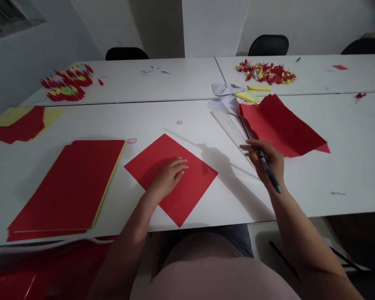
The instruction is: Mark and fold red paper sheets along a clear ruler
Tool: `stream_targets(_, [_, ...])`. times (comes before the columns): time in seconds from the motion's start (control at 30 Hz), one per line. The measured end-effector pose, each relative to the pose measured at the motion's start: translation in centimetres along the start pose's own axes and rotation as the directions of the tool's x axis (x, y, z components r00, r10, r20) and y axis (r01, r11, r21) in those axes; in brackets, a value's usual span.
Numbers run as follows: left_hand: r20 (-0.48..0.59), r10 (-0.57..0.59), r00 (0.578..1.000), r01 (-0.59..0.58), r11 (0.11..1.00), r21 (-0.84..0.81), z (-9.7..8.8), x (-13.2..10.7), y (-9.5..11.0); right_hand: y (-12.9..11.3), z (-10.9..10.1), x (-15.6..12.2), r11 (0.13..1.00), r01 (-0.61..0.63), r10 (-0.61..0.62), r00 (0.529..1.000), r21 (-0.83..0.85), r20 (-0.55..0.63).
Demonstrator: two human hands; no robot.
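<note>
Left hand (170,175): open, palm down, fingers lightly curled, flat on a red paper square (190,191), holding nothing. Square sits diamond-wise near the front edge of the white bench (346,175), one corner close to that edge.

Right hand (267,160): closed around a black pen (270,177), pen held in the fingers, butt end sticking out toward the lower right. Pen tip hidden by the fingers. Hand sits right of the square, well clear of it, just beside the near end of a long pale ruler (228,129).

Ruler lies diagonally on the bench, far end running toward a heap of white and yellow paper offcuts (225,93) near the back edge. A loose red sheet (281,125) with a ragged, uneven outline lies just right of the ruler.

Left side of bench: stack of red sheets (65,187) with yellow showing along its edge. Red and yellow sheets (18,123) at the left edge.

Second bench (175,79) butts the far edge and carries two piles of red, yellow and green origami cranes (265,73).
</note>
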State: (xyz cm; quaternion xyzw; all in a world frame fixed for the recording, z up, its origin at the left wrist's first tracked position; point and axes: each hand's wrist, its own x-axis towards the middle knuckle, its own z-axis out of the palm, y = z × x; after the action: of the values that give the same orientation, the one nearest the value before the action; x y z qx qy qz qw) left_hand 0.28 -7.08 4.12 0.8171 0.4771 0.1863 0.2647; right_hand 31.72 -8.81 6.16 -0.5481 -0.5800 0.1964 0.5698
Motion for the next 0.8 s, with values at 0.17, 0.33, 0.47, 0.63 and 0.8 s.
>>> stream_targets(0.17, [-0.024,-0.020,1.000,0.021,0.998,0.056,0.3,-0.8,-0.7,0.3,-1.2,-0.7,0.999,-0.043,0.043,0.999,-0.001,-0.004])
stream_targets(0.33, [-0.117,-0.118,0.986,0.127,0.989,0.074,-0.7,-3.5,-2.7,1.2,-1.6,-1.8,0.995,-0.091,0.093,0.995,-0.038,0.048])
stream_targets(0.47, [-0.209,-0.154,0.966,0.170,0.984,0.059,-1.0,-5.4,-3.6,1.5,-1.4,-2.3,0.992,-0.103,0.113,0.986,-0.079,0.127])
stream_targets(0.63, [-0.223,-0.108,0.969,0.142,0.979,0.146,-0.2,-6.0,-3.9,1.2,-0.9,-2.3,0.988,-0.083,0.104,0.980,-0.127,0.172])
stream_targets(0.8, [-0.177,-0.125,0.976,0.177,0.933,0.315,2.6,-5.9,-0.4,1.4,0.3,-2.1,0.980,0.000,0.043,0.976,-0.197,0.213])
